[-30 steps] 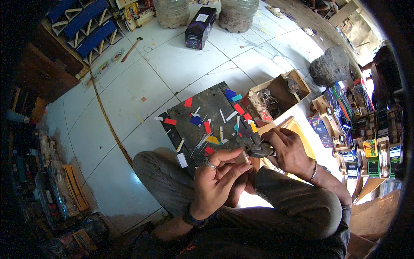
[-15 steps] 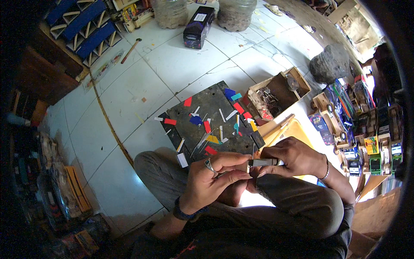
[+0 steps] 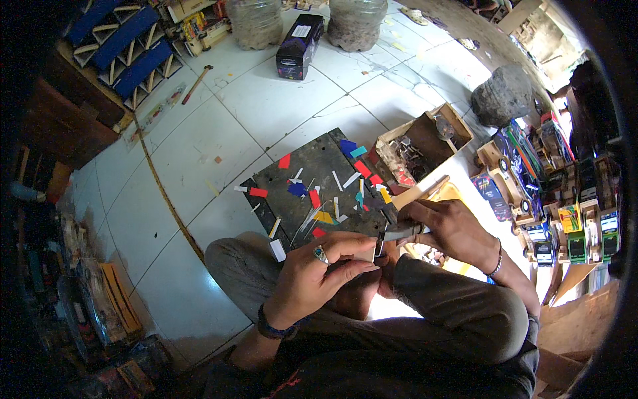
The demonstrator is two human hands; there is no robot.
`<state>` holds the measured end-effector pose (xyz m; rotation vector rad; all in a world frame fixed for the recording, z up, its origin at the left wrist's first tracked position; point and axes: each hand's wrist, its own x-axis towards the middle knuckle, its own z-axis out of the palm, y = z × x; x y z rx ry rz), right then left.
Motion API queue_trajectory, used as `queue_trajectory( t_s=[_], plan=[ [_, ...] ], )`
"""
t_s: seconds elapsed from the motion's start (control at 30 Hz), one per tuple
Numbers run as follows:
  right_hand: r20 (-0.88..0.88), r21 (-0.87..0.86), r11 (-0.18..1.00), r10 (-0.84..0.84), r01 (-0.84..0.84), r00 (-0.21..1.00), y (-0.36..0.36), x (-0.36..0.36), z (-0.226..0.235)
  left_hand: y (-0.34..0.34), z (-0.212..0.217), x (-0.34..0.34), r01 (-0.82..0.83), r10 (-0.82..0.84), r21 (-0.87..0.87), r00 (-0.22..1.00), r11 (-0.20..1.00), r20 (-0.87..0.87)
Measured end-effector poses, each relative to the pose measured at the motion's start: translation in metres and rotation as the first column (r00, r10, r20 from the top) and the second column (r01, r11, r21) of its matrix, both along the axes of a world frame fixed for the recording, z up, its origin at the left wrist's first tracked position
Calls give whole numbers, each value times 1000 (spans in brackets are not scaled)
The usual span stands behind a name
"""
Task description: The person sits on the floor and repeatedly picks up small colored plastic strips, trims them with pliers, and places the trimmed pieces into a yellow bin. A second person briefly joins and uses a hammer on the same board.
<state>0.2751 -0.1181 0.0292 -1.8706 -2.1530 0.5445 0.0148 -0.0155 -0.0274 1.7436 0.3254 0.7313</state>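
Note:
My left hand [image 3: 322, 272], a ring on one finger, is closed and pinches a small pale flat piece [image 3: 365, 255] between thumb and fingertips. Close beside it, to the right, my right hand [image 3: 445, 229] is closed on a grey metal tool [image 3: 401, 234]; its exact kind is partly hidden by the fingers. A narrow dark strip with a light edge [image 3: 380, 244] stands at the piece's right end, where the two hands meet. Both hands are above my crossed legs, at the near edge of a dark board [image 3: 292, 207] strewn with red, blue, yellow and white scraps.
Right of the board stands a wooden box [image 3: 458, 143] with small metal parts, with a yellow tray [image 3: 448, 193] below it. Wooden toy trucks [image 3: 512, 176] are stacked at the right. A hammer [image 3: 197, 84], a black box [image 3: 300, 46] and plastic containers [image 3: 357, 24] stand or lie farther off.
My right hand has shifted slightly up, and the tool has tilted and moved back from the pale piece. The left hand keeps its pinch. The whole view has shifted slightly.

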Motion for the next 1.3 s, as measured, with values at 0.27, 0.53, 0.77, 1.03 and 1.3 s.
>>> queue_trajectory(
  t_s=[0.27,0.53,0.77,1.03,1.3],
  plan=[
    [109,-15,997,-77,79,991,-1,4,-7,0,5,4,-89,90,150,996,985,3],
    [153,-40,995,-82,89,985,0,3,-7,-1,7,4,-101,115,210,992,972,-56],
    [140,-13,998,-59,61,988,-1,4,-9,-1,7,2,-100,129,254,986,962,-101],
    [123,-55,996,-66,73,990,-3,6,-13,-1,8,2,-87,120,249,985,965,-121],
    [178,-20,999,-42,46,983,-4,7,-17,1,2,2,-65,92,202,987,977,-128]
  ],
)
